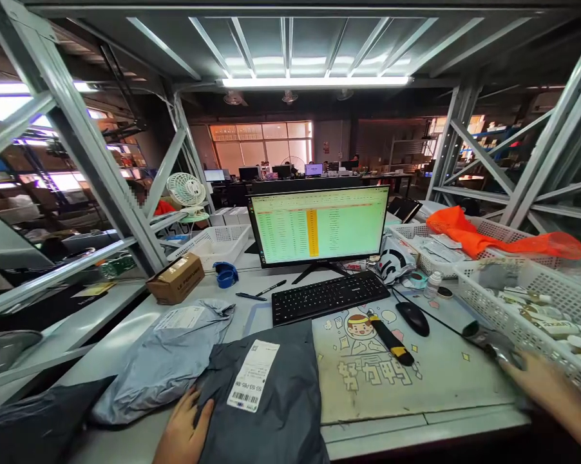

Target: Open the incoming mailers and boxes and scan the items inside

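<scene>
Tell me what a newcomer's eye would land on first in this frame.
The lit monitor with its green spreadsheet stands at the centre of the desk, behind a black keyboard. At the near edge, the left hand rests on a dark grey mailer bag bearing a white shipping label. At far right, bright orange fabric drapes over white baskets, and the blurred right hand reaches beside the nearest basket.

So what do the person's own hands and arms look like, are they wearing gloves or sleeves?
No gloves: both are bare. The left hand shows only fingers and part of the wrist, with no sleeve, ring or watch in view. The right hand is motion-blurred, with a bare forearm behind it and no sleeve in view.
</scene>
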